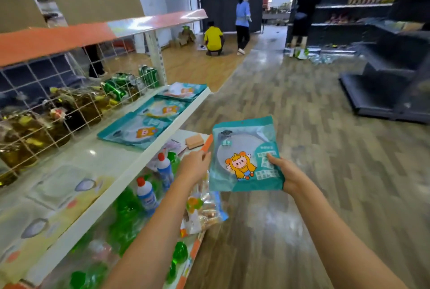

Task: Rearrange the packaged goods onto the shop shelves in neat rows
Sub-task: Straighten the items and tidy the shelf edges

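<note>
Right hand (287,176) is seen clamped on the lower right corner of a teal packet (244,156), with the thumb laid across its printed front and the remaining fingers hidden behind it; the packet is held upright in the air over the aisle floor, just off the front edge of the white shelf (97,156). Left hand (194,166) is brought to the packet's left edge, the fingers bent toward it, though whether the edge is actually pinched or only touched cannot be told. Progress is judged to be partial: three matching teal packets (137,129) are already laid flat along the shelf in a line running toward its far end, slightly overlapped and not quite square to one another, so some straightening would seem to be left. The held packet has not yet been placed, and bare shelf surface is left nearer the person where it could be set. Paler yellow-and-white packets (58,186) are seen lying flat on the nearest part of the shelf. The held packet appears flat, thin and glossy, with a rounded clear window, an orange-and-yellow cartoon figure and white label blocks; it is likely to flex when held by one corner.
</note>
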